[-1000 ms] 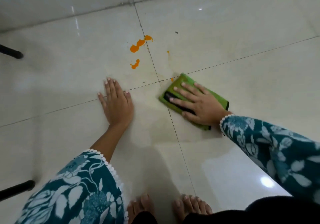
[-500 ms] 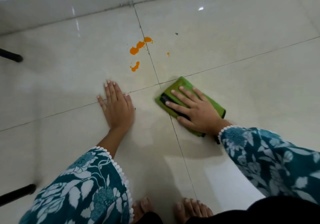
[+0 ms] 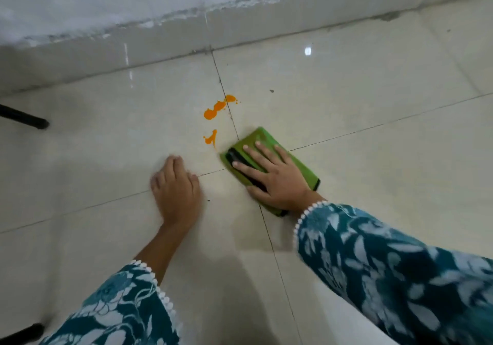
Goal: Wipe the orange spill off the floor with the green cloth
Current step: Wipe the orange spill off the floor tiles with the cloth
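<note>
The orange spill [image 3: 213, 111] lies on the cream tiled floor [image 3: 373, 91] as a larger blotch beside a grout line, with a smaller splash [image 3: 210, 137] just below it. The folded green cloth [image 3: 260, 137], black-edged, lies flat on the floor just right of that smaller splash. My right hand [image 3: 272, 179] presses on the cloth with straight, spread fingers. My left hand [image 3: 176, 187] rests on the bare tile to the left of the cloth and below the spill; it looks blurred and holds nothing.
A tiled skirting and wall [image 3: 160, 43] run along the far side. Two black furniture legs [image 3: 24, 117] [image 3: 21, 331] reach in from the left edge. A dark speck [image 3: 271, 91] sits right of the spill.
My right hand has pushed the cloth forward, up to the lower orange splash. The small drops near the grout crossing no longer show. The view has tilted up towards the wall.
</note>
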